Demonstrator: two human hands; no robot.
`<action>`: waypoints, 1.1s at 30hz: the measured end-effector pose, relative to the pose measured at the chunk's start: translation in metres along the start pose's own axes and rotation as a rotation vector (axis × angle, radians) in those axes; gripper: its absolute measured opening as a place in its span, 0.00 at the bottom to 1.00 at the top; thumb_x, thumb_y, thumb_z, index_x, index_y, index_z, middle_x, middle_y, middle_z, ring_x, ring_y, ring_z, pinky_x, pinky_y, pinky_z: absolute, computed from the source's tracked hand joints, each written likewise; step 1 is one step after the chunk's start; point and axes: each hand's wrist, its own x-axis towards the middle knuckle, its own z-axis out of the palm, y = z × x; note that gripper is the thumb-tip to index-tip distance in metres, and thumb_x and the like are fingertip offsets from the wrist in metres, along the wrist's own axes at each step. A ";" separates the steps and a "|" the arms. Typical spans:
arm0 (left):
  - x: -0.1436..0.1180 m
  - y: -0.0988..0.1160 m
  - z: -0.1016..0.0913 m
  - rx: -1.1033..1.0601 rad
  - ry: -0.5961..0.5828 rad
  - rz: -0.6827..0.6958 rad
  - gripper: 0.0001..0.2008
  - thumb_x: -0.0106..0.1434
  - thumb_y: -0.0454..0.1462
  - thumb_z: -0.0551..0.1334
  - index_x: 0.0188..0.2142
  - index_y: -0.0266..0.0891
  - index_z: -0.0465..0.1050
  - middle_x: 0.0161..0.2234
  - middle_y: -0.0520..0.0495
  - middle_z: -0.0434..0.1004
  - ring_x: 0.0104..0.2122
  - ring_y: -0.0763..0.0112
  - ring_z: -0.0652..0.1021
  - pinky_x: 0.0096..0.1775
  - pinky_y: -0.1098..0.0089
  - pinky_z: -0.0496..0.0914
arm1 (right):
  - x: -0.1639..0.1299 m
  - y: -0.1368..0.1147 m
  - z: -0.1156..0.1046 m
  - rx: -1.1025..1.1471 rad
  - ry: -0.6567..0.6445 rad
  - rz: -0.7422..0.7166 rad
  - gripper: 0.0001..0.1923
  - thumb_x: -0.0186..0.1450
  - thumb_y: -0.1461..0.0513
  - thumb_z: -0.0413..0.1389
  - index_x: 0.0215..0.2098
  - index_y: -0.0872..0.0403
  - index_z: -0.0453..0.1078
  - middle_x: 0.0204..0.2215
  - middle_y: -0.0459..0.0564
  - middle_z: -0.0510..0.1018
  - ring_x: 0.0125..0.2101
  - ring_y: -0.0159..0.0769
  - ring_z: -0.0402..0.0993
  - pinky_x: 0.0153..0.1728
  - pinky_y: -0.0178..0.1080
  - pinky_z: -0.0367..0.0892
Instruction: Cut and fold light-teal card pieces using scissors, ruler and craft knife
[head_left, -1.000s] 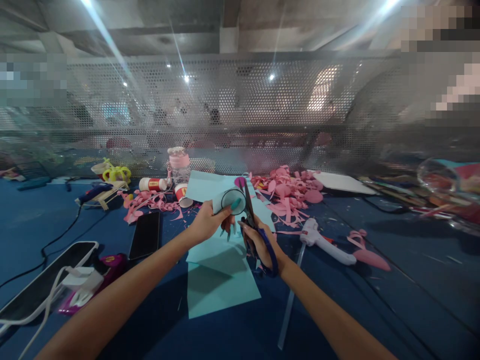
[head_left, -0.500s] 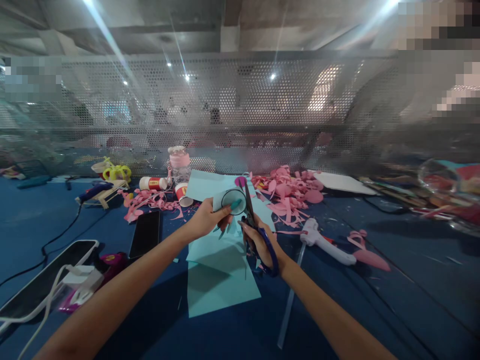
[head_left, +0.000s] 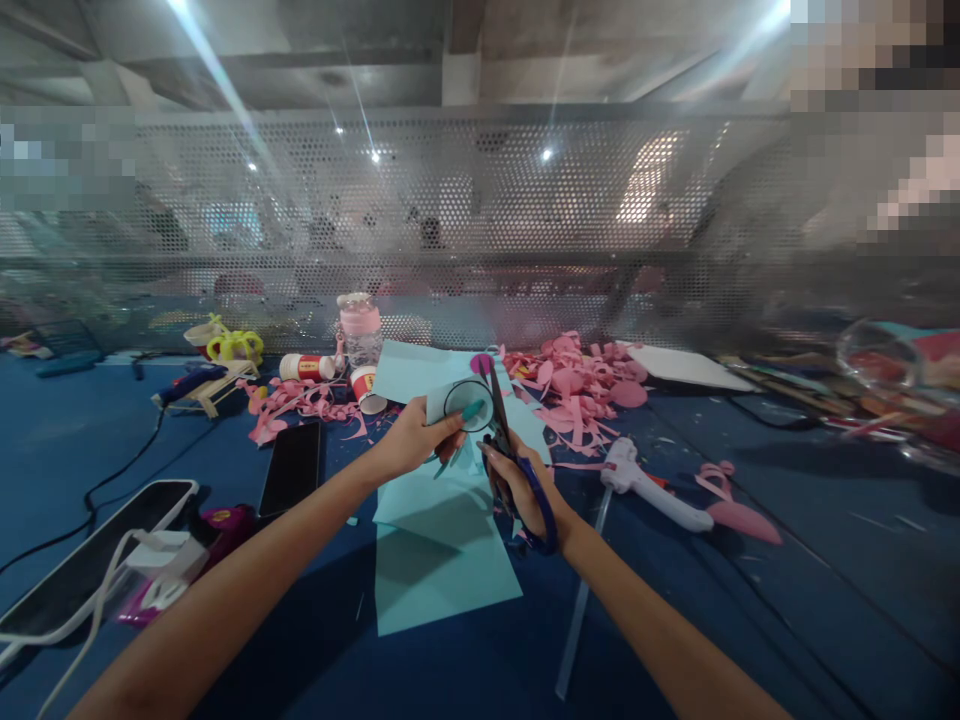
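Observation:
My left hand [head_left: 420, 437] pinches a piece of light blue paper [head_left: 442, 397] above the table, its thumb lying on the paper. A dark circle is drawn on this piece, and cut edges hang below the fingers. In my right hand [head_left: 525, 490] is a pair of scissors [head_left: 501, 410] with dark blue handles. Their dark blades point up and away, close to the right edge of the circle; whether they touch the paper I cannot tell. Under both hands lie light blue sheets [head_left: 442, 590], partly hidden by them.
Pink paper scraps [head_left: 577, 385] are heaped at the back. A white glue gun [head_left: 660, 495] with a clear glue stick lies at right. To the left are a black phone [head_left: 291, 470], a larger white-edged device [head_left: 97, 560] and paper cups [head_left: 306, 367]. Behind stands a perforated metal screen [head_left: 480, 220].

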 end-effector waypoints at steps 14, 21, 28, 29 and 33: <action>0.001 -0.005 -0.010 0.018 -0.056 -0.045 0.24 0.54 0.54 0.60 0.17 0.35 0.62 0.14 0.54 0.62 0.12 0.83 0.62 0.15 0.79 0.56 | 0.000 -0.001 0.000 -0.011 -0.007 -0.005 0.16 0.62 0.48 0.47 0.29 0.52 0.57 0.16 0.38 0.61 0.15 0.25 0.57 0.16 0.31 0.56; 0.001 -0.002 -0.012 0.050 -0.084 -0.031 0.24 0.55 0.53 0.59 0.17 0.35 0.62 0.12 0.55 0.61 0.12 0.83 0.62 0.15 0.78 0.57 | -0.001 -0.004 0.001 0.006 -0.013 -0.006 0.16 0.62 0.49 0.48 0.29 0.52 0.56 0.15 0.38 0.61 0.15 0.25 0.57 0.16 0.31 0.57; 0.002 -0.006 -0.015 0.066 -0.102 -0.022 0.23 0.56 0.51 0.59 0.17 0.35 0.62 0.12 0.55 0.62 0.12 0.83 0.63 0.16 0.79 0.57 | -0.001 -0.004 0.001 0.023 -0.027 0.035 0.17 0.62 0.47 0.47 0.30 0.52 0.56 0.15 0.37 0.60 0.13 0.25 0.56 0.14 0.31 0.57; 0.002 -0.006 -0.015 0.064 -0.106 -0.023 0.23 0.56 0.51 0.59 0.17 0.35 0.63 0.13 0.55 0.62 0.12 0.83 0.63 0.16 0.79 0.57 | -0.001 -0.004 0.001 0.020 -0.028 0.033 0.17 0.62 0.47 0.47 0.30 0.52 0.56 0.15 0.37 0.60 0.14 0.25 0.56 0.14 0.31 0.57; 0.002 -0.006 -0.017 0.054 -0.107 -0.057 0.23 0.55 0.51 0.60 0.18 0.35 0.62 0.14 0.55 0.62 0.12 0.83 0.62 0.15 0.79 0.56 | -0.001 -0.004 0.001 0.006 -0.024 0.008 0.17 0.62 0.47 0.47 0.30 0.52 0.57 0.16 0.38 0.61 0.15 0.26 0.57 0.15 0.31 0.57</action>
